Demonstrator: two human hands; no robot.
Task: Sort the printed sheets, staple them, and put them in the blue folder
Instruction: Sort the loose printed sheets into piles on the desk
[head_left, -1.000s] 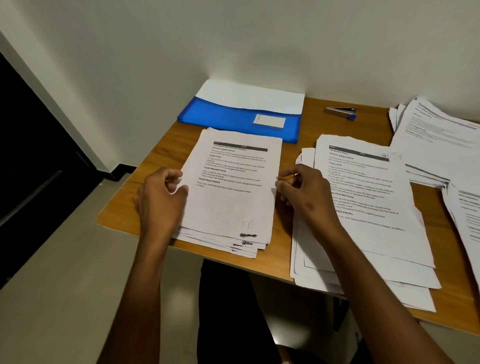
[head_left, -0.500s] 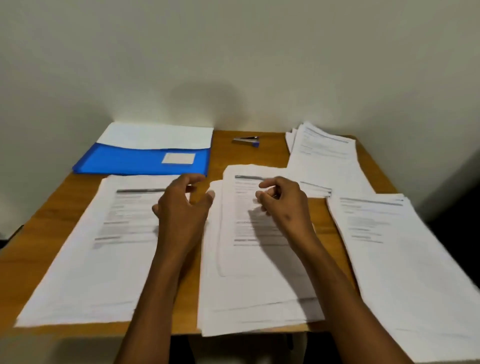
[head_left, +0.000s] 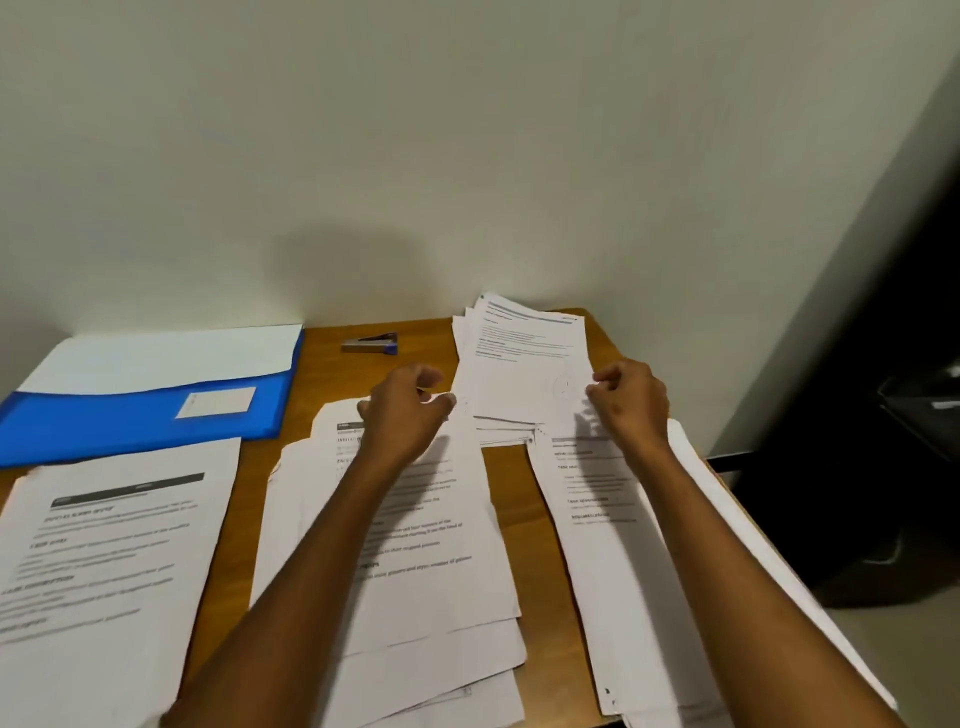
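Note:
Four piles of printed sheets lie on the wooden table: a left pile, a middle pile, a right pile and a far pile by the wall. My left hand hovers at the far pile's left edge, above the top of the middle pile, thumb spread and fingers loosely curled, holding nothing. My right hand is at the far pile's right edge, fingers loosely curled, no sheet lifted. The blue folder lies at the back left. A small stapler rests near the wall.
The table stands against a pale wall. The right pile overhangs the table's right edge, and the middle pile overhangs the front edge. A dark piece of furniture stands on the floor to the right.
My view has swung right. Both hands have moved from the left pile, across the middle one, up to either side of the far pile.

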